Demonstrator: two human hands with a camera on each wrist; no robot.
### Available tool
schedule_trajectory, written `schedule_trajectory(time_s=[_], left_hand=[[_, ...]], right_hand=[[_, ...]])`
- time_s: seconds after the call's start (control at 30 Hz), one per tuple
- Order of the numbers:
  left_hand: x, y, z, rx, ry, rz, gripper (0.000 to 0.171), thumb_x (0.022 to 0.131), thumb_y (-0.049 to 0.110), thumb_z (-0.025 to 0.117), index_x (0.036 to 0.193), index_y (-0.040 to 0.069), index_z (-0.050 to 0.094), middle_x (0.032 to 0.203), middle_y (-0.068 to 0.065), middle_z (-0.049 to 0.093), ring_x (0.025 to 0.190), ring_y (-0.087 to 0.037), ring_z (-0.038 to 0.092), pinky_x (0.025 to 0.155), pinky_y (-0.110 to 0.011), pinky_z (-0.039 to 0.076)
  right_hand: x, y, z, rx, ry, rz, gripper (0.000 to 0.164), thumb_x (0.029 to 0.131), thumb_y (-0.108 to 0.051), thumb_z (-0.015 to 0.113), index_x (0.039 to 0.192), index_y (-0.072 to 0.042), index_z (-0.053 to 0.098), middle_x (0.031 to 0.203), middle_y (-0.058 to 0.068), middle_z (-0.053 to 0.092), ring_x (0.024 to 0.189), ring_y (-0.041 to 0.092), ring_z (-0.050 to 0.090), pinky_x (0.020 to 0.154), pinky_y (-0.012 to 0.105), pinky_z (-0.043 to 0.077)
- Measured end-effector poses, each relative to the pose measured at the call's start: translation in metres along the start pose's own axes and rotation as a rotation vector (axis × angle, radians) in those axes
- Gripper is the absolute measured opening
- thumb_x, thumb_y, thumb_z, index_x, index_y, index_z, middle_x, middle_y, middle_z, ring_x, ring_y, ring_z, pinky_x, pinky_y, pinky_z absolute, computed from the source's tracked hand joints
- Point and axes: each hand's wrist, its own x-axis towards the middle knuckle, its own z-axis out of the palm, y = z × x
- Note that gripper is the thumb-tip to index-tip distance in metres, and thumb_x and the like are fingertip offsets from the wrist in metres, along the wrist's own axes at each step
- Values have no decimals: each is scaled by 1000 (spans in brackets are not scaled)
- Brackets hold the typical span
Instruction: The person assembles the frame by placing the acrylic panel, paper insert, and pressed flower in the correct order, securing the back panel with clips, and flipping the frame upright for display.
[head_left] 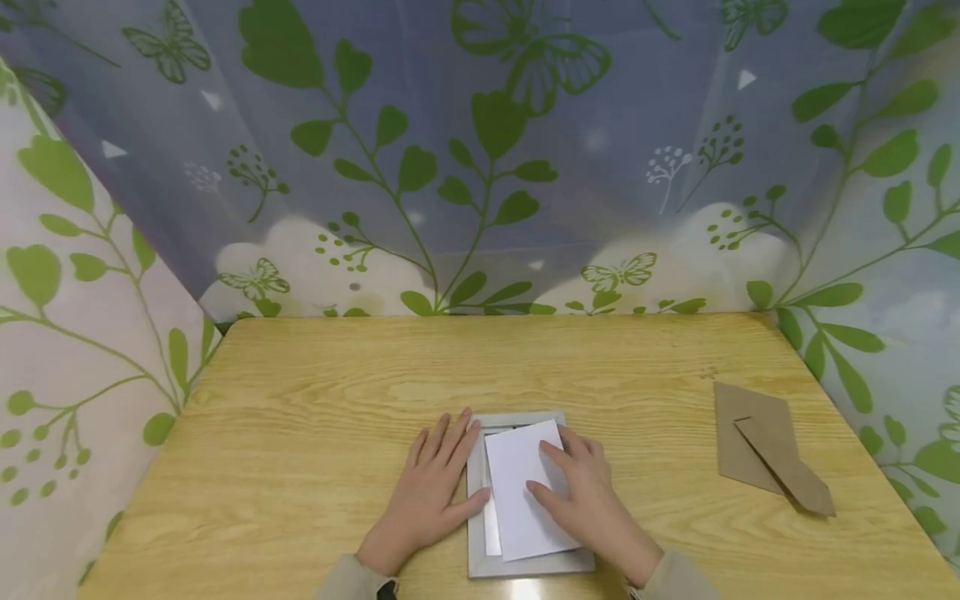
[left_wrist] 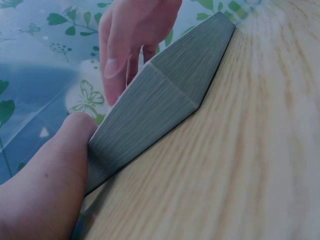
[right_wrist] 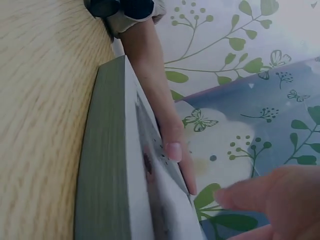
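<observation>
Head view: a rectangular grey frame [head_left: 476, 537] lies on the wood-grained table [head_left: 300, 467], a smooth white sheet [head_left: 517, 504] slanted over its opening; the straight-fingered left hand [head_left: 429, 493] rests against the frame, unclenched, the right hand [head_left: 590, 497] spreads loosely over the sheet, its grip released; a brown backing board [head_left: 738, 457] lies well apart. Left wrist view: streaked grain meets at a corner seam; the frame's side hides the sheet. Right wrist view: the right hand is cut off, fingertip contact unclear
</observation>
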Motion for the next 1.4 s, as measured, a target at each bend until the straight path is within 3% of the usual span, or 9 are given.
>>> schedule_trajectory(time_s=[0.13, 0.27, 0.4, 0.5, 0.83, 0.97, 1.2, 1.4], left_hand=[[1, 1, -1, -7, 14, 13, 82, 96, 63, 40, 159, 13, 22, 166, -6, 15, 148, -38, 19, 114, -63, 20], [2, 2, -2, -13, 20, 19, 82, 96, 61, 42, 159, 12, 24, 165, -7, 17, 147, -39, 21, 113, -64, 21], [2, 2, -2, -8, 18, 18, 82, 96, 61, 44, 158, 12, 25, 165, -8, 17, 147, -40, 22, 112, -64, 22], [2, 2, -1, -5, 17, 16, 82, 96, 61, 44, 159, 12, 24, 165, -7, 17, 147, -39, 22, 113, -64, 22], [1, 2, -1, -10, 17, 10, 82, 95, 60, 44, 159, 12, 24, 165, -7, 16, 148, -39, 20, 113, -64, 21], [1, 1, -1, -12, 2, 3, 82, 96, 61, 42, 159, 13, 21, 166, -5, 13, 149, -38, 18, 114, -63, 19], [1, 1, 0, -4, 20, 13, 82, 96, 61, 42, 159, 12, 23, 166, -6, 16, 148, -38, 20, 114, -63, 20], [1, 1, 0, -8, 18, 13, 82, 97, 62, 41, 159, 13, 22, 166, -6, 15, 148, -38, 20, 113, -63, 20]], right_hand=[[-7, 6, -5, -29, -70, -97, 71, 80, -29, 82, 137, 2, 55, 153, 32, 30, 135, 55, 28, 99, 77, 26], [-17, 17, -12, -54, -221, -250, 97, 77, -49, 81, 153, -9, 38, 161, 26, 14, 144, 51, 17, 106, 75, 18], [-27, 26, -15, -58, -371, -330, 107, 76, -59, 76, 159, -17, 25, 166, 15, 4, 150, 39, 7, 120, 46, -2], [-32, 30, -14, -94, -414, -352, 106, 76, -63, 73, 159, -17, 25, 166, 12, 5, 151, 35, 6, 116, 26, -15], [-38, 24, -7, -169, -353, -499, 96, 86, -58, 66, 156, -3, 28, 161, 24, 17, 146, 45, 17, 116, 29, -17], [-40, 19, -1, -219, -316, -509, 93, 89, -59, 62, 155, -2, 30, 160, 26, 20, 145, 44, 20, 116, 31, -18], [-45, 13, 17, -422, -217, -551, 98, 88, -68, 55, 151, 4, 33, 156, 31, 24, 141, 48, 27, 114, 38, -22], [-46, 11, 24, -490, -155, -538, 102, 86, -73, 53, 150, 4, 34, 155, 32, 25, 141, 46, 29, 115, 43, -20]])
